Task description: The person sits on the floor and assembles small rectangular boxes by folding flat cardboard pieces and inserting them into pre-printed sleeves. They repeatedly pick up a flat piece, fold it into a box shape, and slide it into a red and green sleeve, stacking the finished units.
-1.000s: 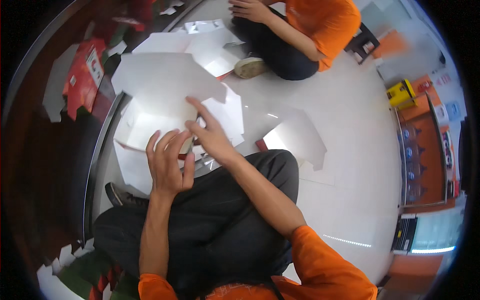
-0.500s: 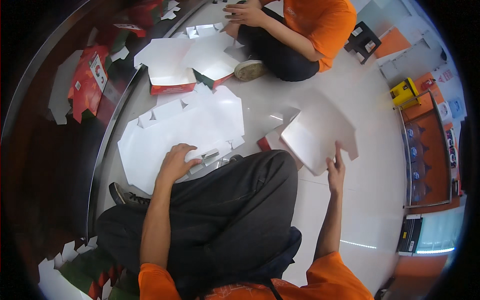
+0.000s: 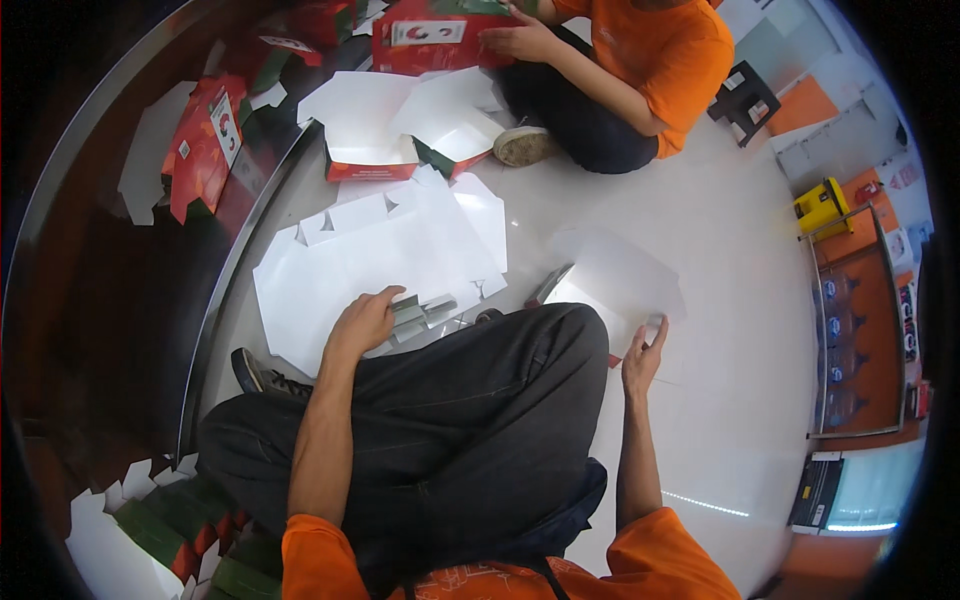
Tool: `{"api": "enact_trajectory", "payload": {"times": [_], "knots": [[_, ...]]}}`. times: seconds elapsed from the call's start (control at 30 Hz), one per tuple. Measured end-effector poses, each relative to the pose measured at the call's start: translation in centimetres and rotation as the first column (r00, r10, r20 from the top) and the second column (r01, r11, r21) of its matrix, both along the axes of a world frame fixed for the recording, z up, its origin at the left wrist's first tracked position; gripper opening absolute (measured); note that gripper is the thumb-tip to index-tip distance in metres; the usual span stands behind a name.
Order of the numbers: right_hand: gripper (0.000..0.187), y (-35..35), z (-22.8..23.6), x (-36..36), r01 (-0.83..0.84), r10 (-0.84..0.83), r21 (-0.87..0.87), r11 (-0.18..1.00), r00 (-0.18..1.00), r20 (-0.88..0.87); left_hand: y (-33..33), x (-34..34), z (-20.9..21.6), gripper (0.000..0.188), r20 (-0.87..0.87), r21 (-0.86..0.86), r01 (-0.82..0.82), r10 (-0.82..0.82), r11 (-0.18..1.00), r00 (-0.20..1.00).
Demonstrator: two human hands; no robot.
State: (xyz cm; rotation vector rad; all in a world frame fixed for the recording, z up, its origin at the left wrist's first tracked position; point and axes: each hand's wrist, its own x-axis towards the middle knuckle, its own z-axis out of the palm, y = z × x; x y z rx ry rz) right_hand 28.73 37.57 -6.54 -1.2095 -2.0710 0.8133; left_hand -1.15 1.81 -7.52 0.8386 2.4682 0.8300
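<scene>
My left hand [image 3: 363,322] rests on the near edge of a flat white cardboard box blank [image 3: 350,260], its index finger stretched out beside the small folded tabs. More blanks lie partly beneath this one. On the floor past my right knee, an assembled cardboard box [image 3: 600,285] stands with its white inside showing and its raised flap blurred. My right hand [image 3: 642,360] is at that box's near right corner, thumb and fingers apart. My knee hides part of the box.
Two open boxes with red and green outsides [image 3: 372,170] stand ahead. A co-worker [image 3: 660,70] in an orange shirt sits beyond, handling a red box [image 3: 430,45]. More boxes [image 3: 205,145] lie left past a metal edge; several folded cartons [image 3: 165,525] are at lower left.
The assembled box has come down lower onto the floor, and my right hand has moved slightly left and down. My left hand stays on the blank. The co-worker now has a red box.
</scene>
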Motion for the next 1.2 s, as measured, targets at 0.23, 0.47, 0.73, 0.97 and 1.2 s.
{"api": "enact_trajectory", "payload": {"times": [0.23,0.47,0.73,0.97,1.2], "knots": [[0.065,-0.6,-0.8,-0.7,0.081,-0.102,-0.084,0.993,0.952,-0.29,-1.2,-0.9,0.4,0.019,-0.056,-0.072,-0.035,0.031,0.997,0.998],[0.061,0.8,-2.7,-2.1,0.182,-0.181,0.052,0.982,0.983,-0.018,-0.9,-1.0,1.3,0.019,-0.078,0.029,-0.07,0.072,0.997,0.994],[0.074,2.4,-1.0,-0.3,0.131,-0.109,-0.165,0.978,0.985,0.132,-1.1,-1.1,3.1,0.021,-0.008,0.212,-0.129,0.133,0.969,0.991],[0.038,-10.0,12.7,-11.2,-0.5,0.474,-0.072,0.863,0.851,-0.224,-3.2,-2.0,7.3,0.023,0.265,0.474,-0.155,0.027,0.867,0.964],[0.023,-15.4,10.5,-26.4,-0.932,0.903,-0.221,0.287,0.34,-0.262,-5.3,-1.8,9.3,0.029,0.48,0.506,-0.23,-0.05,0.831,0.876]]}}
